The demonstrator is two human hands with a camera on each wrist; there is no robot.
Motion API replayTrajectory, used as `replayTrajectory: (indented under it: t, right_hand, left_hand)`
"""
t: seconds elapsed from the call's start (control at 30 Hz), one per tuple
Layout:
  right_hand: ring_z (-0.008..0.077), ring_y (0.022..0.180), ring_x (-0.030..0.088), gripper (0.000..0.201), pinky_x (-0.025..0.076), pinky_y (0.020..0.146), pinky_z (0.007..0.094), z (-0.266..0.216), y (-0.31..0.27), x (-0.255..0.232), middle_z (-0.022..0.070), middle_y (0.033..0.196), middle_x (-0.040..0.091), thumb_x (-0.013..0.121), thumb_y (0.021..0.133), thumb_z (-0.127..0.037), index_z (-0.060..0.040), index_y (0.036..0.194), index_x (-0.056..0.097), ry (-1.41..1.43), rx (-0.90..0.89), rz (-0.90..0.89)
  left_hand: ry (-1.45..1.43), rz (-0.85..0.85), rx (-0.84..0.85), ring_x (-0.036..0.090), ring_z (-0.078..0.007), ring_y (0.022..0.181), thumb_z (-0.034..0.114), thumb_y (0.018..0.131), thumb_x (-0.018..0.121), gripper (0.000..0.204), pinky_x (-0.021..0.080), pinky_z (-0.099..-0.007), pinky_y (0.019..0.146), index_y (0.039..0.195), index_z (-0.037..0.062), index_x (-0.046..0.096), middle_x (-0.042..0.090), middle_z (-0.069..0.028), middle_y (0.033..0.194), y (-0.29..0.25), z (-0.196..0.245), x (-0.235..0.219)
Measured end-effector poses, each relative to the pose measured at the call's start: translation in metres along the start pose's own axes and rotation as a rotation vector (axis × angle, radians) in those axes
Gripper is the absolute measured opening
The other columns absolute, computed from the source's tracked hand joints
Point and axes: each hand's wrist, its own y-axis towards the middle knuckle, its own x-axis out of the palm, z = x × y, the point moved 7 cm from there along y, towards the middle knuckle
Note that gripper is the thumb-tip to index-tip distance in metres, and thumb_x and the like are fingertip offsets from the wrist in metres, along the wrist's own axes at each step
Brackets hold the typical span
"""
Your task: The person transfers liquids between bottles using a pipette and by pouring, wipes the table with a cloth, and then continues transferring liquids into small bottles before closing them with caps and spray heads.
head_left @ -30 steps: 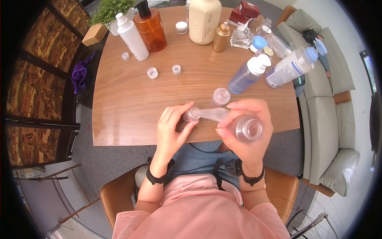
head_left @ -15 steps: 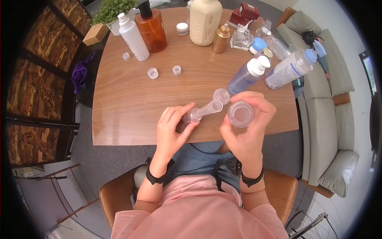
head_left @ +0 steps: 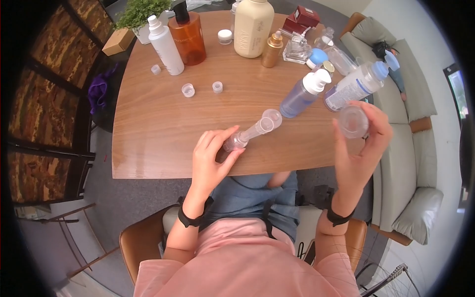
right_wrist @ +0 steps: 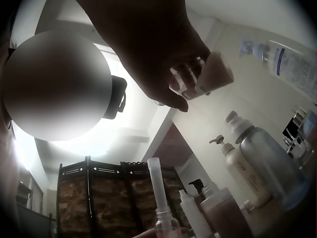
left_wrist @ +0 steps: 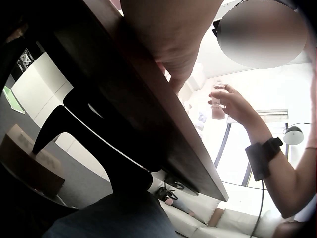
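The left hand [head_left: 210, 157] holds a small clear bottle [head_left: 232, 143] upright near the table's front edge, thumb and fingers round it. A clear tube with a wide top [head_left: 256, 129] stands slanted in that bottle's mouth; the right wrist view also shows the tube [right_wrist: 157, 186]. Behind the tube's top is another small clear bottle [head_left: 272, 117]. Over the table's right edge the right hand [head_left: 363, 148] grips a clear bottle [head_left: 353, 122] between thumb and fingers. The left wrist view shows this bottle [left_wrist: 218, 106] with pinkish contents in the raised right hand [left_wrist: 237, 105].
Two small clear caps [head_left: 188, 90] and a third [head_left: 156, 70] lie on the wooden table [head_left: 148, 133]. A blue pump bottle [head_left: 299, 96] and a larger clear bottle [head_left: 354, 86] stand at the right. Amber [head_left: 188, 39], white [head_left: 166, 49] and cream bottles [head_left: 253, 29] stand at the back.
The right hand has moved away from the tube to the right with its bottle. The tube, earlier beside the right hand, now leans in the left hand's bottle untouched by the right. The left hand keeps its hold.
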Motion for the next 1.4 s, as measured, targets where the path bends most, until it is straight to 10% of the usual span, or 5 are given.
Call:
replayTrajectory:
  t: [0.27,0.53,1.4]
  right_hand:
    - [0.021,0.105,0.057,0.051,0.043,0.084,0.0293,-0.004,0.015,-0.029,0.0108,0.115,0.062,0.074,0.076,0.004,-0.0065,0.118,0.049,-0.195,-0.115,-0.129]
    - [0.0331,0.102,0.059,0.06,0.045,0.089,0.0414,-0.033,0.031,0.003,0.0122,0.111,0.06,0.068,0.062,0.011,-0.0069,0.118,0.055,-0.038,-0.238,-0.275]
    - [0.0247,0.099,0.058,0.033,0.037,0.101,0.0527,-0.058,0.027,0.057,0.006,0.101,0.058,0.062,0.073,-0.005,-0.011,0.106,0.065,-0.354,-0.449,-0.459]
  left_hand:
    - [-0.01,0.035,0.045,0.058,-0.0259,0.081,0.01,0.072,0.079,0.044,0.048,-0.0347,0.074,0.114,0.006,0.067,0.065,-0.0098,0.093,0.001,0.003,-0.001]
    - [0.005,0.002,0.024,0.061,-0.0285,0.087,0.007,0.07,0.079,0.043,0.048,-0.0347,0.079,0.111,0.0024,0.066,0.066,-0.0122,0.096,0.0,0.0,-0.001]
    - [-0.016,0.032,0.037,0.058,-0.0263,0.081,0.013,0.072,0.079,0.044,0.047,-0.0343,0.074,0.113,0.0048,0.067,0.065,-0.0105,0.092,0.0,-0.001,-0.005]
